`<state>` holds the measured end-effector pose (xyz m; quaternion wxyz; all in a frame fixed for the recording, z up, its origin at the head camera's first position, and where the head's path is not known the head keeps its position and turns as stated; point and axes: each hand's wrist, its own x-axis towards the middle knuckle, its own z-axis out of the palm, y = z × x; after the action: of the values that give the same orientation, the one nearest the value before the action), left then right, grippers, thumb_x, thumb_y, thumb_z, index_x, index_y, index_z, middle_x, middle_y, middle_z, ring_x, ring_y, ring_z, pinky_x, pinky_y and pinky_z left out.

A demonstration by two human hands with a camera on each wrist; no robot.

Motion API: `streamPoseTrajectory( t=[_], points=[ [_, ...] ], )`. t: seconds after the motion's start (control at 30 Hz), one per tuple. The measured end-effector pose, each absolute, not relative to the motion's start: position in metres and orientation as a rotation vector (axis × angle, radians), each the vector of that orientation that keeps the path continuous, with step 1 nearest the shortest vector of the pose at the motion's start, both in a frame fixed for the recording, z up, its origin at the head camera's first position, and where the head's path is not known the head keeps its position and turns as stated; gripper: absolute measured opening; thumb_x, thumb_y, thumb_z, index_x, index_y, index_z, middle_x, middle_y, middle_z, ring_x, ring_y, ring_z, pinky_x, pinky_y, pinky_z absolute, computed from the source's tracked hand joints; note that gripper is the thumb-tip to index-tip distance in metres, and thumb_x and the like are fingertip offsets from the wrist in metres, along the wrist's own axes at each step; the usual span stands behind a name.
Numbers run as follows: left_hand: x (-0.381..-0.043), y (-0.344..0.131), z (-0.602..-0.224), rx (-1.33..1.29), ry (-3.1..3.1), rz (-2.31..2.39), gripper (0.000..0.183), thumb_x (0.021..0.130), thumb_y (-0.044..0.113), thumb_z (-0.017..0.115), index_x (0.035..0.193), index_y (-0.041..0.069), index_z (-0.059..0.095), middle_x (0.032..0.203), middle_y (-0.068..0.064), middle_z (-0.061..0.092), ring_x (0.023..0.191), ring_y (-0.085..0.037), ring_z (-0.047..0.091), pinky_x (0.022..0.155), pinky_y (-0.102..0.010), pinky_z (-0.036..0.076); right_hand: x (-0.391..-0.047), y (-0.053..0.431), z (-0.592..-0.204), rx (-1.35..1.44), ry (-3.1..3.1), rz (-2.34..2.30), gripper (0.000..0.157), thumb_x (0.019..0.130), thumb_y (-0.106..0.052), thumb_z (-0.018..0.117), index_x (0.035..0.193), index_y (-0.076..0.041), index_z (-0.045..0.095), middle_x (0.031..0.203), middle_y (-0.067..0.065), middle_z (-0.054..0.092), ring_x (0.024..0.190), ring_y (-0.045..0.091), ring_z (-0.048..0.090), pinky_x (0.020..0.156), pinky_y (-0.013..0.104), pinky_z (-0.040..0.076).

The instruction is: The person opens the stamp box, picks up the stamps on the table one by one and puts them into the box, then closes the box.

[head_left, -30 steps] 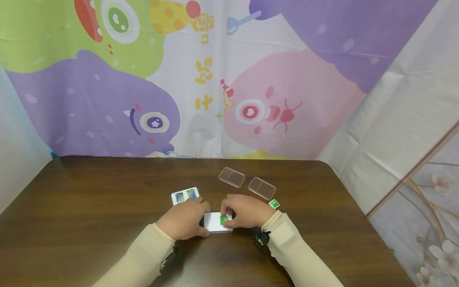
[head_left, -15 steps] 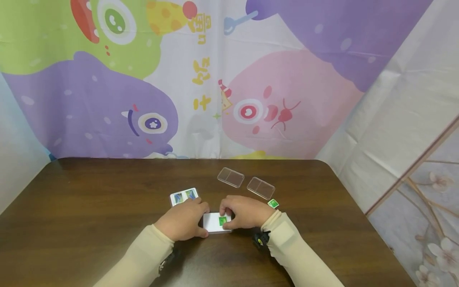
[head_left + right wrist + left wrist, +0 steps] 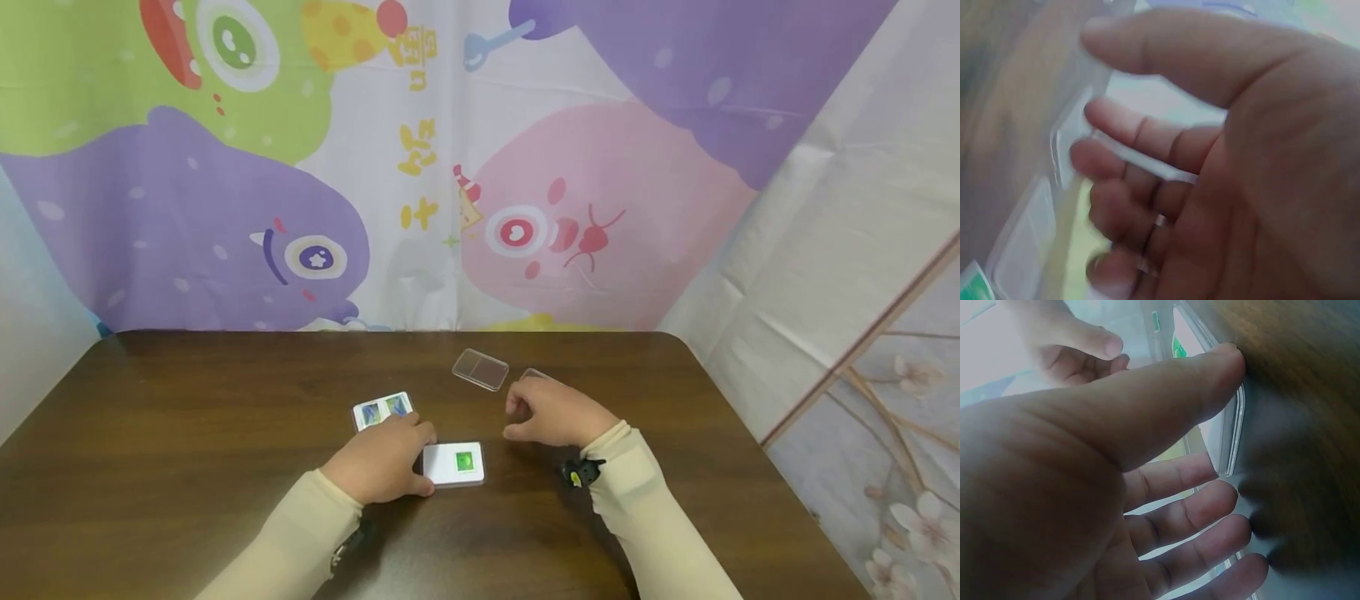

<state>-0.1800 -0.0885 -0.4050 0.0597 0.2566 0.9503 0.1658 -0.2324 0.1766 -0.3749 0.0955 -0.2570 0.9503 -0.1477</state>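
A flat clear case with a white card (image 3: 439,463) in it lies on the table, and a small green stamp-like square (image 3: 465,461) is on its right half. My left hand (image 3: 381,462) holds the case by its left end, with the thumb (image 3: 1222,369) at the near edge and the index finger at the far side. Raised to the right of the case is my right hand (image 3: 564,412), its fingers loosely bent and nothing between thumb and index finger (image 3: 1110,122). It partly covers one clear case (image 3: 537,375) behind it in the head view.
Behind the left hand lies another case with two blue-green picture squares (image 3: 382,408). A second clear case (image 3: 480,369) lies farther back. A loose green square (image 3: 975,284) shows in the right wrist view. The dark wooden table (image 3: 187,417) ends at a printed curtain.
My right hand has let go of the green square, leaving it on the white card, and has moved right and away. The left hand has kept its hold on the case.
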Motion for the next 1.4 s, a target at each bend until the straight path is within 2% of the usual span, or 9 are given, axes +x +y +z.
streamPoseTrajectory(
  t=[0.17,0.27,0.37,0.5,0.8,1.07,1.23,1.4],
  points=[
    [-0.179,-0.088,-0.405,0.786,2.874,0.502,0.049,0.075,0.029,0.093,0.109,0.004,0.068,0.102,-0.009,0.064,0.094,-0.027,0.061,0.084,-0.046,0.052,-0.234,0.193,-0.37,-0.42,2.888,-0.367,0.024,0.083,-0.02,0.083,0.088,-0.01,0.062,0.082,0.001,0.06,0.072,0.018,0.054,0.063,0.034,0.044],
    [-0.179,-0.088,-0.404,0.788,2.879,0.489,0.049,0.075,0.029,0.093,0.109,0.005,0.068,0.102,-0.009,0.064,0.094,-0.027,0.061,0.084,-0.046,0.052,-0.236,0.2,-0.369,-0.256,2.902,-0.347,0.027,0.081,-0.019,0.084,0.092,-0.007,0.062,0.086,0.005,0.063,0.074,0.021,0.058,0.064,0.038,0.048],
    [-0.179,-0.088,-0.404,0.786,2.882,0.483,0.049,0.075,0.029,0.093,0.109,0.005,0.068,0.102,-0.009,0.064,0.094,-0.028,0.061,0.084,-0.046,0.052,-0.238,0.205,-0.368,-0.152,2.901,-0.297,0.037,0.081,-0.022,0.084,0.103,-0.001,0.064,0.091,0.009,0.066,0.079,0.024,0.061,0.069,0.043,0.053],
    [-0.179,-0.089,-0.404,0.783,2.879,0.488,0.049,0.075,0.029,0.093,0.109,0.004,0.068,0.102,-0.009,0.064,0.094,-0.028,0.061,0.084,-0.047,0.052,-0.238,0.208,-0.371,-0.085,2.84,-0.228,0.043,0.081,-0.024,0.084,0.109,0.003,0.066,0.09,0.01,0.069,0.077,0.024,0.063,0.069,0.044,0.054],
    [-0.178,-0.089,-0.405,0.799,2.885,0.486,0.048,0.075,0.028,0.093,0.107,0.004,0.067,0.099,-0.007,0.063,0.092,-0.027,0.06,0.082,-0.045,0.052,-0.239,0.211,-0.379,-0.101,2.799,-0.173,0.027,0.082,-0.017,0.078,0.1,0.002,0.073,0.088,0.01,0.072,0.075,0.023,0.063,0.069,0.045,0.054],
    [-0.179,-0.089,-0.405,0.796,2.881,0.499,0.049,0.075,0.029,0.093,0.108,0.004,0.067,0.099,-0.007,0.063,0.092,-0.026,0.06,0.082,-0.046,0.052,-0.237,0.208,-0.379,-0.142,2.78,-0.129,0.014,0.081,-0.014,0.075,0.086,-0.002,0.07,0.083,0.007,0.065,0.073,0.023,0.056,0.066,0.04,0.047],
    [-0.179,-0.089,-0.405,0.794,2.877,0.497,0.049,0.075,0.028,0.093,0.108,0.004,0.067,0.1,-0.008,0.063,0.092,-0.026,0.06,0.083,-0.045,0.052,-0.237,0.205,-0.381,-0.196,2.775,-0.142,0.012,0.076,-0.009,0.076,0.079,-0.005,0.066,0.078,0.005,0.063,0.07,0.022,0.054,0.063,0.036,0.044],
    [-0.179,-0.089,-0.405,0.792,2.882,0.496,0.049,0.075,0.029,0.093,0.108,0.004,0.067,0.1,-0.007,0.063,0.092,-0.025,0.06,0.082,-0.045,0.052,-0.238,0.202,-0.384,-0.32,2.703,-0.33,0.014,0.078,-0.003,0.075,0.077,-0.009,0.062,0.075,0.0,0.058,0.066,0.015,0.05,0.06,0.029,0.039]
  ],
)
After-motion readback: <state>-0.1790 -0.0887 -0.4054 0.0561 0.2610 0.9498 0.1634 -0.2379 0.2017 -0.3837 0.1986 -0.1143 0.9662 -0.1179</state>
